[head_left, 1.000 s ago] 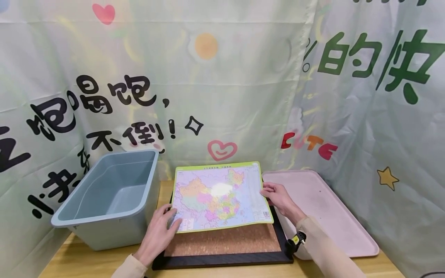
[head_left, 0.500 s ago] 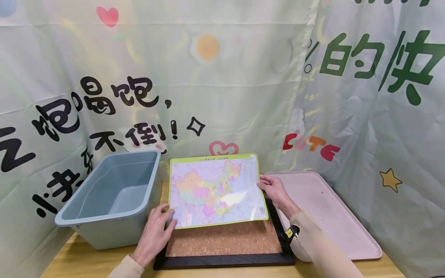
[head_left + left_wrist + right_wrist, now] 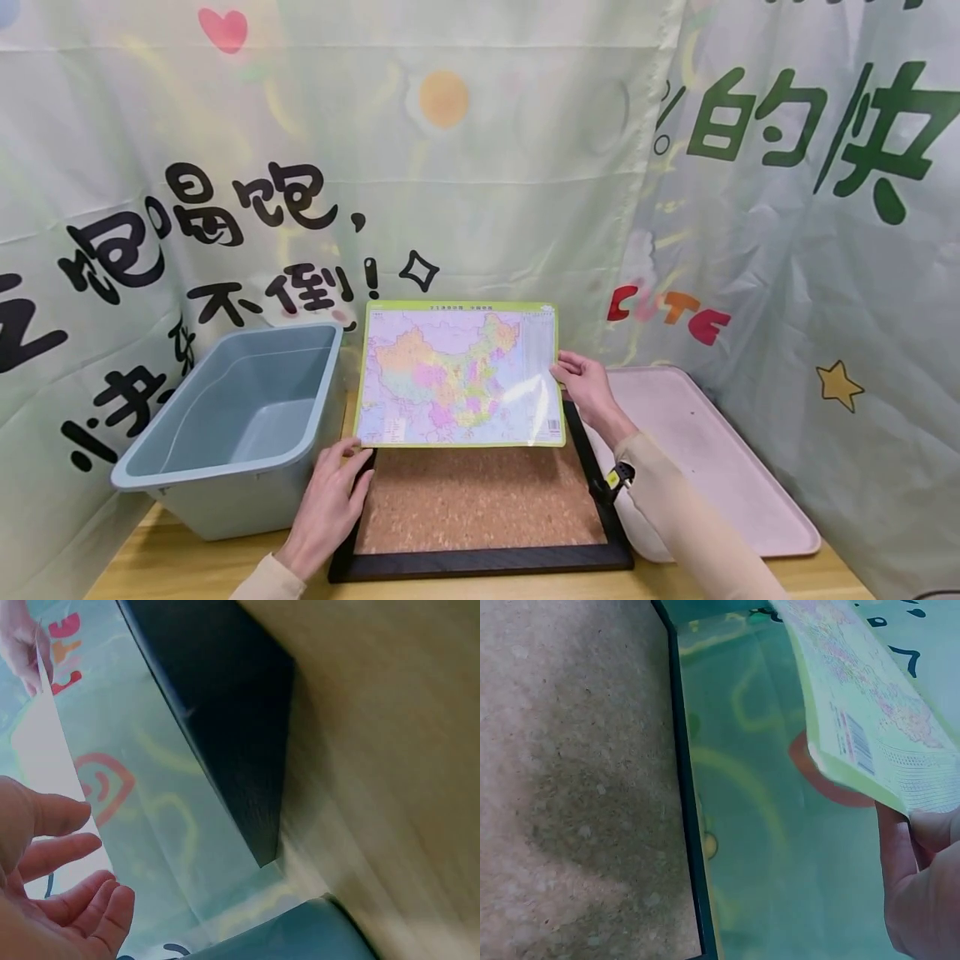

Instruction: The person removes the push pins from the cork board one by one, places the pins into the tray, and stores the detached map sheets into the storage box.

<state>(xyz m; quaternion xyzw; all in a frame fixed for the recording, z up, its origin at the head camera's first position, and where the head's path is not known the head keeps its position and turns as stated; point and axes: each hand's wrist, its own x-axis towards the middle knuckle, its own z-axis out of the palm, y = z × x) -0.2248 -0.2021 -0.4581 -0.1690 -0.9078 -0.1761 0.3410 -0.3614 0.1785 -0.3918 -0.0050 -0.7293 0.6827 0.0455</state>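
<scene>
A laminated map (image 3: 450, 375) with a green border is held up, tilted, above the far part of a black-framed cork board (image 3: 480, 508). My right hand (image 3: 592, 392) pinches the map's right edge between thumb and fingers, as the right wrist view also shows near the barcode corner. My left hand (image 3: 326, 500) is at the map's lower left corner, with its fingers loosely bent. In the left wrist view those fingers (image 3: 67, 855) overlap the map's pale underside; whether they touch it I cannot tell.
A blue-grey plastic tub (image 3: 232, 417) stands left of the board on the wooden table (image 3: 187, 550). A pink tray (image 3: 712, 458) lies on the right, partly under my right forearm. Printed curtains (image 3: 525, 167) hang close behind.
The map has risen away from the cork board and tilted more upright, uncovering more cork. My right hand has moved up and slightly left with it; the left hand has shifted slightly left.
</scene>
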